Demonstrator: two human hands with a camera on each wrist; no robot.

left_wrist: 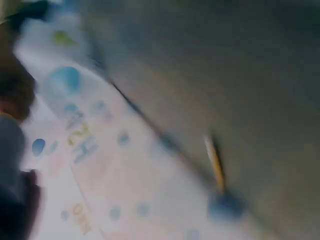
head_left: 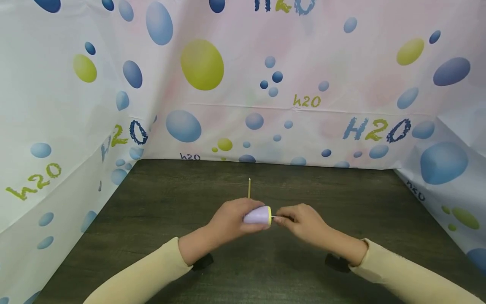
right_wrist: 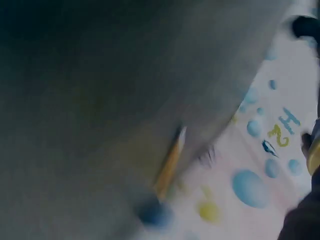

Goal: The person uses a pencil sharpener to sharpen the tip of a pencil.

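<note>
Over the middle of the table, my left hand (head_left: 231, 216) grips a lavender, rounded cup-shaped thing (head_left: 256, 215) with a yellow rim facing right. My right hand (head_left: 303, 221) pinches a thin rod (head_left: 274, 216) that reaches to the rim; its kind is too small to tell. In the left wrist view the lavender body (left_wrist: 11, 150) shows at the left edge, and in the right wrist view its yellow rim (right_wrist: 314, 156) is at the right edge. Beyond the left hand lies a slim yellow pencil (head_left: 249, 188), its near part hidden by that hand.
The dark wooden table (head_left: 171, 181) is bordered at the back and sides by a white sheet (head_left: 235, 105) printed with blue and green bubbles and lettering. Both wrist views are blurred.
</note>
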